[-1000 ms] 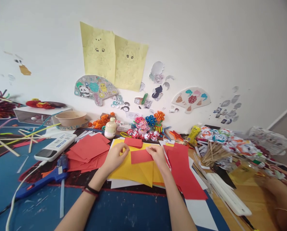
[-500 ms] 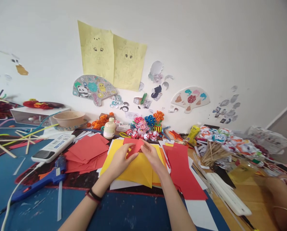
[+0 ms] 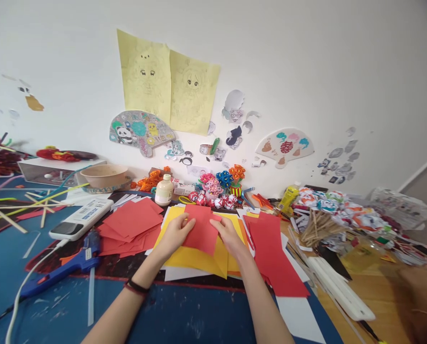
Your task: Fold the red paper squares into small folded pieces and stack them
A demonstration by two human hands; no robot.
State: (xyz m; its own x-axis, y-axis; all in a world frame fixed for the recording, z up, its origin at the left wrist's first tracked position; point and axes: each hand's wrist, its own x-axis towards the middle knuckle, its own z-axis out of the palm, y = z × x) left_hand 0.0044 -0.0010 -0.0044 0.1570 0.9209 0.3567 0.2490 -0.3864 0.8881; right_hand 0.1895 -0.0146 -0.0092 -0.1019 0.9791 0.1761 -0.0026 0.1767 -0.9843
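A small red sheet of paper [image 3: 201,234] is stretched between my two hands, facing me. My left hand [image 3: 174,234] pinches its left edge between thumb and fingers, and my right hand [image 3: 229,233] grips its right edge the same way. Just beneath lies yellow paper [image 3: 202,263], fanned over white and orange sheets. To the left is a loose pile of red paper squares [image 3: 132,222]. Longer red paper strips [image 3: 272,258] lie right of my right forearm.
At the left are a blue glue gun [image 3: 62,273] and a white power strip [image 3: 82,220]. A glue bottle [image 3: 164,190] and pipe-cleaner flowers [image 3: 223,180] stand by the wall. Another white power strip [image 3: 340,289] lies at right, near another person's blurred arm [image 3: 423,296].
The red paper, bent between my fingers before, is now opened out flat and tipped toward me. My hands hold its two sides slightly lower.
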